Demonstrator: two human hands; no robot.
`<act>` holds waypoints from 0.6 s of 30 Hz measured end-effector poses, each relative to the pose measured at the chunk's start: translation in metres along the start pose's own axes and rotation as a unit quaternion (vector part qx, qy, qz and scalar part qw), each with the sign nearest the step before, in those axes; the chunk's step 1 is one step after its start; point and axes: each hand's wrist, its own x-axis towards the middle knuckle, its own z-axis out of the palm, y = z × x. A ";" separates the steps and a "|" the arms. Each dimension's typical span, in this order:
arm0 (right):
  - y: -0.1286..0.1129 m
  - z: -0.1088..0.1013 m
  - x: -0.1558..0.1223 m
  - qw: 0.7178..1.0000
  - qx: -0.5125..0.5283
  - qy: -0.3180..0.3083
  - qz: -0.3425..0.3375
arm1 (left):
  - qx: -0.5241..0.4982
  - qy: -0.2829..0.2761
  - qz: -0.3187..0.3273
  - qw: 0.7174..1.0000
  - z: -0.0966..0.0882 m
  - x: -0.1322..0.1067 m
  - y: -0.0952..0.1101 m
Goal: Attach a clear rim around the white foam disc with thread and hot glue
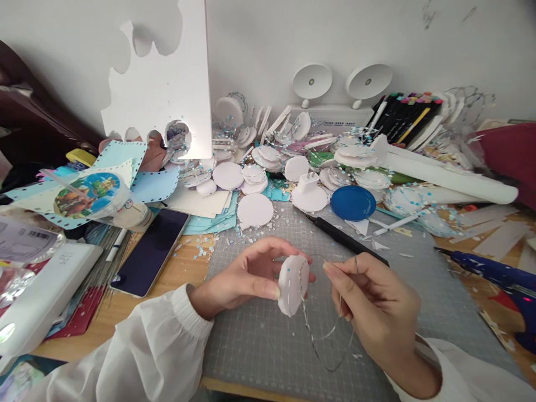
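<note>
Above the grey cutting mat [259,346] my left hand [251,273] grips a white foam disc [291,285] by its edge, thumb in front and fingers behind. A thin beaded wire [307,324] crosses the face of the disc and hangs below it in loose loops. My right hand [368,301] pinches a length of this wire between thumb and fingertips, a little to the right of the disc. Beyond the hands a flat white disc [255,210] and a blue round lid [353,203] lie at the mat's far edge.
A black pen-like tool [347,240] lies behind my right hand. At the right is a blue glue gun [494,273]; at the left, a phone [151,251] and a lidded cup [96,198]. Several wire-wrapped discs are heaped along the wall, beneath a cut-out white board [167,84].
</note>
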 end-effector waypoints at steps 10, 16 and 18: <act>0.001 0.000 -0.001 1.000 -0.007 -0.006 0.004 | -0.001 -0.002 -0.004 1.000 -0.001 -0.001 -0.001; -0.001 0.002 0.000 1.000 0.005 -0.004 0.001 | -0.004 0.002 -0.004 1.000 0.000 -0.001 0.000; -0.002 0.001 0.000 1.000 0.009 -0.001 0.003 | -0.003 0.003 -0.004 1.000 0.000 -0.001 0.000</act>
